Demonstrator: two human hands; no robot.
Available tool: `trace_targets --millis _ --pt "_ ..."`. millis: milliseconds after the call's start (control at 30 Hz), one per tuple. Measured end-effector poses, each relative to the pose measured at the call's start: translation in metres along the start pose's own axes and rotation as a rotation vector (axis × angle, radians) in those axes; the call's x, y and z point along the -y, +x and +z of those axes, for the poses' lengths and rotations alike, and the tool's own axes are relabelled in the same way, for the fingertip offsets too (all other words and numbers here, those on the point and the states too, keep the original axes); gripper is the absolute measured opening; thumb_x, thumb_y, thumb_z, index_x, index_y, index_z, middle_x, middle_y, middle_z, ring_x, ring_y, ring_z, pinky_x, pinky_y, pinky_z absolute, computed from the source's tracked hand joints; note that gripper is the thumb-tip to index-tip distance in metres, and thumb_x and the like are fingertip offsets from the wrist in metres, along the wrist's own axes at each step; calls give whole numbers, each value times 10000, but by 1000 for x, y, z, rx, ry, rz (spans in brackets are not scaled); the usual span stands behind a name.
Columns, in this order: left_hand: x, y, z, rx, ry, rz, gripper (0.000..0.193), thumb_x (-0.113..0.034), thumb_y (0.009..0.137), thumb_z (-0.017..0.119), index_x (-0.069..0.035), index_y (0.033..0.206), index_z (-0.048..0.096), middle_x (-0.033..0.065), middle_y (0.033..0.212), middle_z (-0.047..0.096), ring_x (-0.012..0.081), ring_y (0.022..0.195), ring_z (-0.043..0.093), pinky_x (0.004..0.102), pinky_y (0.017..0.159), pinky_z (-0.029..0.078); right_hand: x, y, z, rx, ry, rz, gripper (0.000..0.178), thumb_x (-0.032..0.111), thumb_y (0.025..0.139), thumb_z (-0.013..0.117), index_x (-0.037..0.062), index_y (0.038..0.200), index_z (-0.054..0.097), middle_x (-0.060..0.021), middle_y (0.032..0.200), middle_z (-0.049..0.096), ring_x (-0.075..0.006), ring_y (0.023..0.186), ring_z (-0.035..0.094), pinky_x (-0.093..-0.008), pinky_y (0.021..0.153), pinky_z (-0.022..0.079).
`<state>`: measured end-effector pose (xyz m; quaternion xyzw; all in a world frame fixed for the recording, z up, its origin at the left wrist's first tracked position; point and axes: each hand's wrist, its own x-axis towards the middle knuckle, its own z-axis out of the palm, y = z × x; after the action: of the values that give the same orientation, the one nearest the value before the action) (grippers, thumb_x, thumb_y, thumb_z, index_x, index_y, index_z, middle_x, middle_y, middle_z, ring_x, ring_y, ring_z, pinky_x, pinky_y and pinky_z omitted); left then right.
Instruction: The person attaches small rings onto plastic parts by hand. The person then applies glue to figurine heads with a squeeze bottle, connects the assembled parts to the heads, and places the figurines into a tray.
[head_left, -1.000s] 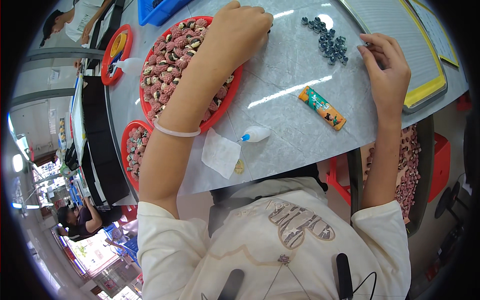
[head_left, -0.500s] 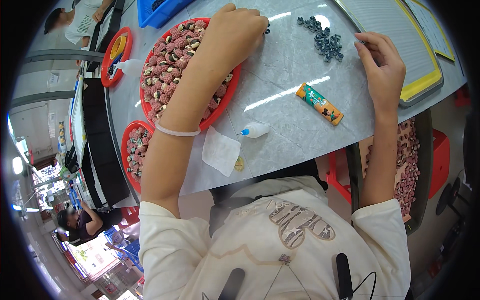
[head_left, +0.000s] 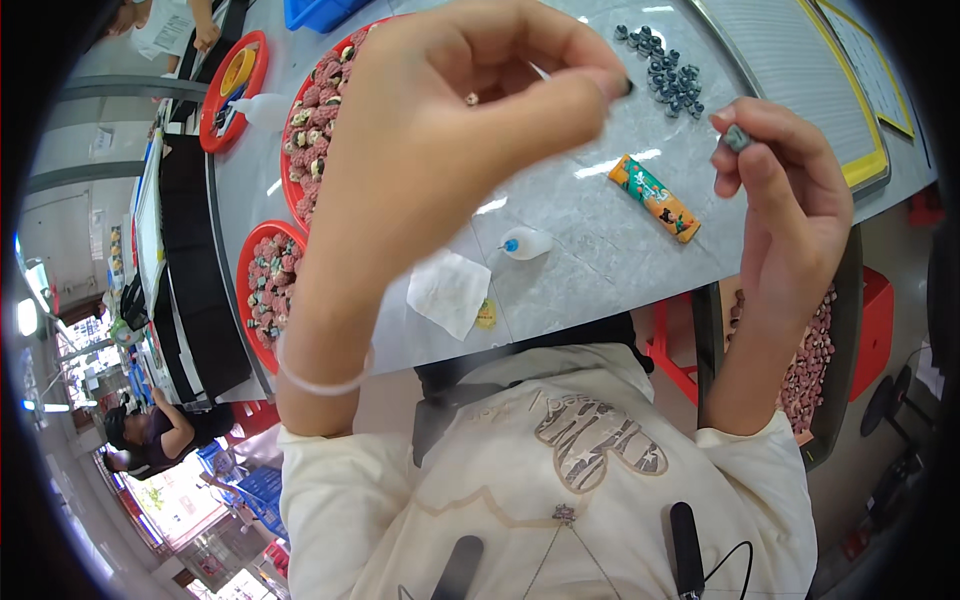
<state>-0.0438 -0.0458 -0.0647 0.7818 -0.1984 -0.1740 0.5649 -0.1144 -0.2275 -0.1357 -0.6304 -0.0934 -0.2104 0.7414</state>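
Okay, so for writing: the orange-and-green packet (head_left: 655, 198) on the grey table (head_left: 590, 275) has pale lettering along its side, and the cream T-shirt (head_left: 520, 470) has some printed letters around its patterned patch. Any print on the little gold disc (head_left: 486, 315) is too small to make out. Counting up, I get one packet, one white squeeze bottle (head_left: 527, 243) with a blue tip, one white sheet (head_left: 450, 293) and two red tubs of pink pieces, a big one (head_left: 287, 165) and a smaller one (head_left: 243, 285). The clustered blue-grey pieces (head_left: 672, 78), up past the packet, are too bunched to count. Right hand (head_left: 790, 190) has exactly one blue-grey piece (head_left: 738, 138) gripped between thumb and fingers. Left hand (head_left: 470, 120) has thumb and index tips together on one small dark bit (head_left: 628, 87), can't tell what it is.
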Motion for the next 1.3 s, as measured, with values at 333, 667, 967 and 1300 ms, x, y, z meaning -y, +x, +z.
trace_targets --millis 333,667,967,1300 --pt "4 -46 8 -62 -313 128 147 -87 711 552 27 804 553 56 675 542 70 544 457 174 479 348 33 -4 43 168 7 -67 205 102 790 544 -16 952 501 -168 951 492 -161 743 498 -209 566 428" --pt "7 -60 14 -139 -208 237 179 -86 719 564 46 829 515 91 749 540 80 580 468 178 495 363 47 -20 62 129 -353 -226 237 -112 696 561 -26 908 497 -192 918 501 -173 770 532 -211 610 479" --pt "17 -63 8 -14 -248 347 249 -57 660 661 41 822 499 97 778 513 154 713 480 250 641 388 33 -17 62 233 -349 -630 183 -112 709 540 -24 867 517 -209 927 517 -197 624 564 -233 496 483" --pt "21 -60 12 -80 -36 520 259 -55 618 697 17 800 528 89 760 524 187 723 486 273 653 393 13 -18 44 269 -11 -371 201 -30 681 629 29 852 540 -143 870 546 -193 708 550 -262 556 463"
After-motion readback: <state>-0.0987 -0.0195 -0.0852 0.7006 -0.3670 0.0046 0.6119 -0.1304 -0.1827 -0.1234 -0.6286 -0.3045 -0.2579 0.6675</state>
